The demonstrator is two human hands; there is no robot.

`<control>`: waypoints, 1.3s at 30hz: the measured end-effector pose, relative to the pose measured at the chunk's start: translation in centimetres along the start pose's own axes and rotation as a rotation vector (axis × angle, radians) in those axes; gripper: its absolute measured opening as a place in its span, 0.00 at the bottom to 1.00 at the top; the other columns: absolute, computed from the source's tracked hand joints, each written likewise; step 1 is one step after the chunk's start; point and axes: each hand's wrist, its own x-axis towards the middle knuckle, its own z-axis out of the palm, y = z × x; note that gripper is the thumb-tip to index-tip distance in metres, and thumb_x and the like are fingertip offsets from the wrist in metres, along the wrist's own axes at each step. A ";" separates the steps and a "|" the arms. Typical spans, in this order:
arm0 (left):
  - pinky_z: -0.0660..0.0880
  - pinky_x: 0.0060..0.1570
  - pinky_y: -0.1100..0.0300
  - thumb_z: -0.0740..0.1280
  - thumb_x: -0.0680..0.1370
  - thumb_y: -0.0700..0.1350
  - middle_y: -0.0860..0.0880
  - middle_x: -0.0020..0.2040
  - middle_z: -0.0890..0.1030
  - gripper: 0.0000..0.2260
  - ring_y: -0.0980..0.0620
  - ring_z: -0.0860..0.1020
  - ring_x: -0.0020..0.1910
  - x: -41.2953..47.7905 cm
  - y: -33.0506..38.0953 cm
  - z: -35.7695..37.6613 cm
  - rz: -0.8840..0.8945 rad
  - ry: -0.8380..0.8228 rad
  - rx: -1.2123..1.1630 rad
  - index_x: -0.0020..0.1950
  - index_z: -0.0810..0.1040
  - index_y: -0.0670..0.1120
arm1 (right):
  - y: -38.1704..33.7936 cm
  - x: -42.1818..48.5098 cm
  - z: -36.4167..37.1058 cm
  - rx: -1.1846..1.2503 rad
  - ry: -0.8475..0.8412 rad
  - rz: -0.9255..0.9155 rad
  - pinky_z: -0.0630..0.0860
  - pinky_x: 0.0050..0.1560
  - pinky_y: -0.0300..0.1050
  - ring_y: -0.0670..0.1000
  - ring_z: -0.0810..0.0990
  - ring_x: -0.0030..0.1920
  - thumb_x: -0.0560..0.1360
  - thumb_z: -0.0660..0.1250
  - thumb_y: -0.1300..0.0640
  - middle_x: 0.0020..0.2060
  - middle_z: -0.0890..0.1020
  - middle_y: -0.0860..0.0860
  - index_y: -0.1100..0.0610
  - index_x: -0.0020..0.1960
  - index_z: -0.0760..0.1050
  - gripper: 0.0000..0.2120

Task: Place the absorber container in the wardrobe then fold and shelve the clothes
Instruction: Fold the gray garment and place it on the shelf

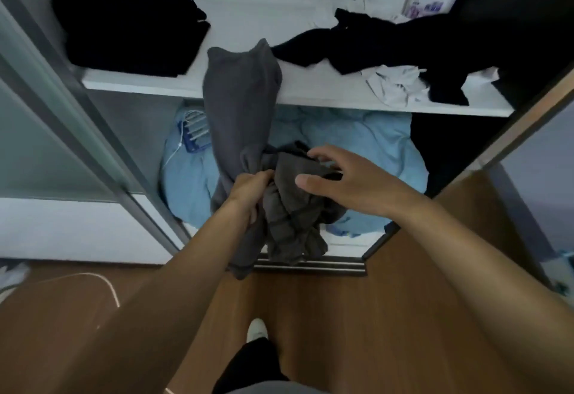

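In front of the shelf (139,86), the left hand (248,188) is clutching the bunched grey garment (239,98), grip pinching it; the right hand (338,176) is hovering beside it, grip spread.

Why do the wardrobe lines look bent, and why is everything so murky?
Head view: the wide-angle lens bows the shelf; dim light swallows detail in the black folded pile; the right hand looks slightly blurred, the grey garment fairly sharp.
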 end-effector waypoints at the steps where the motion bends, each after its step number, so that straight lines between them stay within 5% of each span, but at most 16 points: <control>1: 0.69 0.17 0.68 0.68 0.78 0.41 0.50 0.22 0.80 0.06 0.55 0.79 0.23 -0.7 -1.7 0.5 -0.040 0.031 -0.027 0.44 0.77 0.39 | 1.1 -1.9 0.5 0.005 -0.022 -0.004 0.71 0.44 0.27 0.30 0.74 0.50 0.70 0.69 0.32 0.51 0.73 0.30 0.40 0.66 0.69 0.28; 4: 0.73 0.27 0.65 0.60 0.83 0.38 0.46 0.24 0.78 0.12 0.52 0.78 0.29 -3.0 -6.0 2.1 -0.122 0.055 0.010 0.39 0.72 0.39 | 5.1 -7.1 3.4 0.021 -0.071 -0.028 0.70 0.53 0.26 0.26 0.70 0.56 0.63 0.71 0.28 0.57 0.69 0.26 0.39 0.71 0.62 0.41; 6: 0.77 0.41 0.57 0.57 0.84 0.39 0.41 0.37 0.78 0.12 0.46 0.78 0.38 -4.7 -8.9 3.6 -0.162 0.016 0.010 0.43 0.74 0.39 | 7.7 -9.7 6.3 -0.013 -0.092 0.007 0.71 0.65 0.42 0.39 0.69 0.67 0.63 0.74 0.30 0.70 0.68 0.38 0.43 0.75 0.58 0.48; 7: 0.78 0.43 0.55 0.57 0.84 0.39 0.39 0.40 0.78 0.11 0.43 0.79 0.40 -5.8 -10.0 4.3 -0.188 -0.018 0.008 0.45 0.75 0.39 | 8.8 -10.9 7.7 -0.053 -0.074 0.033 0.71 0.67 0.49 0.46 0.69 0.70 0.65 0.74 0.33 0.72 0.68 0.44 0.46 0.76 0.59 0.46; 9: 0.79 0.32 0.60 0.59 0.82 0.39 0.41 0.35 0.82 0.10 0.46 0.82 0.33 -8.7 -11.7 5.5 -0.233 -0.127 0.000 0.45 0.78 0.40 | 10.9 -13.2 9.7 -0.047 0.108 0.110 0.74 0.63 0.54 0.54 0.75 0.66 0.72 0.73 0.40 0.67 0.76 0.51 0.51 0.71 0.70 0.32; 11: 0.78 0.28 0.63 0.65 0.80 0.40 0.44 0.36 0.85 0.05 0.49 0.84 0.31 -10.9 -12.7 6.0 -0.244 -0.190 0.057 0.49 0.80 0.41 | 12.4 -14.7 9.9 0.333 0.317 0.300 0.78 0.56 0.51 0.56 0.81 0.58 0.76 0.71 0.49 0.57 0.83 0.55 0.56 0.63 0.78 0.18; 13: 0.80 0.32 0.61 0.70 0.78 0.42 0.46 0.42 0.87 0.05 0.49 0.86 0.38 -12.2 -13.2 6.1 -0.205 -0.186 0.124 0.53 0.82 0.44 | 12.9 -16.0 9.0 0.844 0.391 0.506 0.80 0.53 0.50 0.57 0.84 0.54 0.75 0.73 0.53 0.53 0.85 0.57 0.60 0.60 0.80 0.16; 15: 0.82 0.40 0.58 0.72 0.77 0.45 0.47 0.46 0.87 0.07 0.49 0.86 0.43 -12.9 -13.7 6.0 -0.150 -0.179 0.145 0.55 0.81 0.46 | 12.9 -17.1 7.8 1.006 0.369 0.538 0.81 0.55 0.54 0.57 0.84 0.53 0.74 0.74 0.52 0.52 0.86 0.55 0.58 0.60 0.81 0.17; 19: 0.82 0.48 0.56 0.72 0.77 0.50 0.47 0.51 0.87 0.16 0.48 0.86 0.48 -13.6 -13.1 5.3 -0.117 -0.209 0.209 0.62 0.80 0.45 | 10.6 -18.0 5.2 0.945 0.372 0.344 0.82 0.49 0.49 0.50 0.87 0.47 0.74 0.73 0.51 0.45 0.88 0.50 0.52 0.51 0.84 0.08; 23: 0.75 0.51 0.59 0.70 0.77 0.55 0.51 0.60 0.81 0.19 0.55 0.79 0.54 -14.5 -11.1 3.7 0.132 -0.129 0.397 0.64 0.76 0.48 | 7.7 -17.6 2.8 0.987 0.425 0.244 0.83 0.44 0.44 0.50 0.87 0.46 0.74 0.72 0.52 0.45 0.88 0.52 0.55 0.50 0.84 0.09; 27: 0.73 0.66 0.51 0.67 0.80 0.51 0.51 0.61 0.81 0.16 0.53 0.78 0.63 -16.7 -10.1 1.4 0.180 -0.489 0.251 0.65 0.76 0.47 | 4.4 -15.8 2.9 0.997 0.466 0.251 0.83 0.47 0.46 0.52 0.87 0.45 0.73 0.73 0.53 0.43 0.88 0.53 0.58 0.51 0.83 0.10; 30: 0.78 0.55 0.61 0.67 0.81 0.43 0.56 0.53 0.85 0.11 0.59 0.81 0.55 -17.7 -11.1 0.7 0.205 -0.627 0.408 0.64 0.78 0.46 | 2.0 -14.7 5.5 0.902 0.428 0.239 0.83 0.46 0.45 0.51 0.87 0.42 0.74 0.73 0.56 0.38 0.87 0.52 0.57 0.45 0.83 0.05; 33: 0.74 0.44 0.74 0.67 0.79 0.34 0.56 0.46 0.85 0.09 0.59 0.81 0.47 -17.0 -12.8 -0.7 0.289 -0.562 0.574 0.56 0.81 0.44 | 1.0 -14.5 7.4 0.834 0.403 0.241 0.83 0.45 0.43 0.49 0.87 0.41 0.74 0.73 0.54 0.38 0.87 0.50 0.55 0.44 0.83 0.04; 36: 0.74 0.46 0.70 0.66 0.79 0.34 0.49 0.49 0.83 0.08 0.54 0.79 0.48 -15.3 -13.8 -3.2 0.351 -0.396 0.604 0.52 0.83 0.43 | 0.6 -14.7 7.0 0.711 0.417 0.249 0.82 0.39 0.38 0.45 0.86 0.37 0.73 0.74 0.53 0.34 0.87 0.47 0.54 0.42 0.83 0.05; 39: 0.74 0.44 0.65 0.69 0.80 0.42 0.53 0.41 0.83 0.05 0.58 0.79 0.41 -13.6 -13.5 -5.7 0.370 -0.279 0.549 0.46 0.83 0.45 | 0.5 -14.6 6.3 0.617 0.472 0.279 0.80 0.34 0.37 0.43 0.83 0.31 0.73 0.73 0.53 0.32 0.84 0.48 0.56 0.40 0.82 0.07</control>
